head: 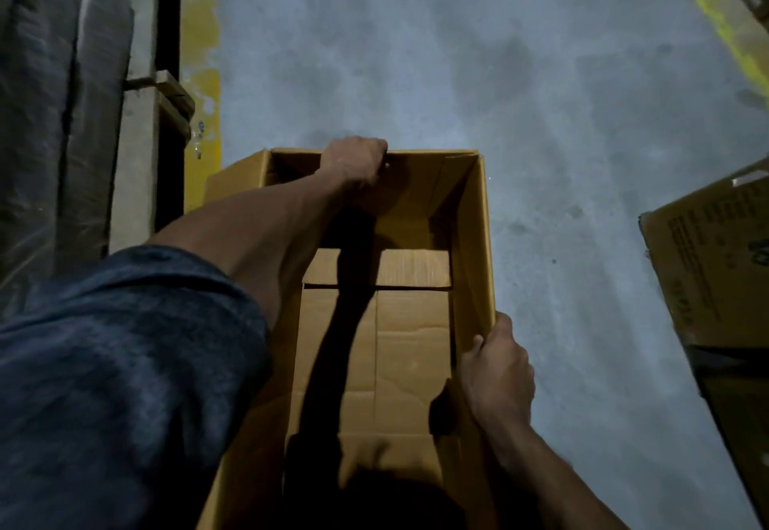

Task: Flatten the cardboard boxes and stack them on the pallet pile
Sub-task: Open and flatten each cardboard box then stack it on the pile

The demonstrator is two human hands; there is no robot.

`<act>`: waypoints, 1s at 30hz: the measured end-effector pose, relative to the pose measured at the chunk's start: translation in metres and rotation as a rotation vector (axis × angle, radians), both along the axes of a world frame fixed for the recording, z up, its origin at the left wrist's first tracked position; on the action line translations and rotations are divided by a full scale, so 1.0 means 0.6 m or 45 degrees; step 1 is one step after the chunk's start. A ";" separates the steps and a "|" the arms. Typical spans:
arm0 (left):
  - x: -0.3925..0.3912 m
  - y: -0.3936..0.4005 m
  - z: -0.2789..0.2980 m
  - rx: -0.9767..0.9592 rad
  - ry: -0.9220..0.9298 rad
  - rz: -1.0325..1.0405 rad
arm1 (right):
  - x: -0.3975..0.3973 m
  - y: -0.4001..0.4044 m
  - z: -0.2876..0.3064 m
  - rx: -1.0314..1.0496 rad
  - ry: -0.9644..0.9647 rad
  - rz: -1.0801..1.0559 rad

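An open brown cardboard box point(412, 346) stands below me on the concrete floor, its top open and its bottom flaps visible inside. My left hand point(353, 163) reaches across the box and grips the rim of its far wall, fingers curled over the edge. My right hand point(497, 371) grips the top edge of the right wall, thumb outside and fingers inside. The pallet pile point(137, 122) with wrapped, flat material on it runs along the left edge of the view.
A second printed cardboard box point(715, 271) lies at the right edge. Yellow floor lines point(202, 84) run beside the pallet and across the top right corner. Bare grey concrete point(437, 51) stretches beyond the box.
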State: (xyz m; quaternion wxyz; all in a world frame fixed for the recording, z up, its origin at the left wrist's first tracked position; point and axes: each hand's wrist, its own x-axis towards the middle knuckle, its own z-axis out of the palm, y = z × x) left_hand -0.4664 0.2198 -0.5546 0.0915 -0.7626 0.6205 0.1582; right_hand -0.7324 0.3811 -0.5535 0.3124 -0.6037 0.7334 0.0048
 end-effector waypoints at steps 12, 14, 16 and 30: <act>-0.002 0.182 0.038 -0.161 -0.064 0.207 | 0.000 0.003 0.003 -0.025 0.014 -0.015; -0.007 0.258 0.046 -0.218 -0.021 0.345 | -0.002 0.002 0.003 0.005 0.006 -0.024; -0.017 0.340 0.044 -0.297 0.036 0.466 | -0.010 0.000 0.002 0.065 -0.036 -0.041; -0.095 0.618 -0.017 0.029 0.488 1.149 | -0.089 0.121 0.006 0.296 -0.040 -0.025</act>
